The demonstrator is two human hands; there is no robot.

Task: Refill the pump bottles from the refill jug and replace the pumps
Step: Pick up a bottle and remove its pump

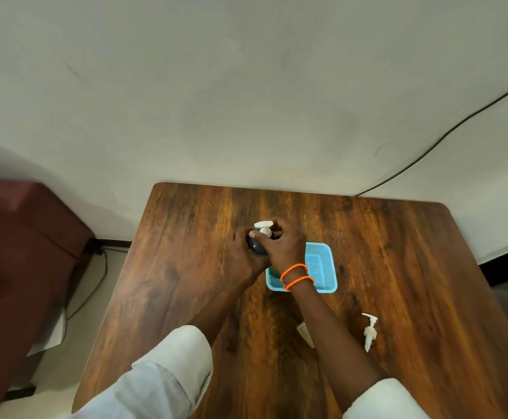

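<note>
Two hands meet over a dark pump bottle [254, 247] standing on a wooden table [397, 267], seen from the head camera looking down. The left hand [243, 258] wraps its fingers around the bottle's rounded body and holds it upright, while the right hand [283, 244] curls over the bottle's neck, its fingers closed about the collar of a white pump [263, 227] whose nozzle head sticks out above them. Just beside the bottle, on its right, sits a light blue mesh basket [322, 267], partly covered by the right wrist, which wears two orange bead bracelets [295, 276]. Nearer the person, a second white pump [370, 331] lies loose on the tabletop, well apart from the bottle. A pale object [305, 332] shows beside the right forearm, mostly hidden; what it is cannot be told. Both forearms emerge from rolled white sleeves [171, 367]. A black cable [446, 137] runs down the pale wall behind the table, and a dark red seat [20, 267] stands at the left.
</note>
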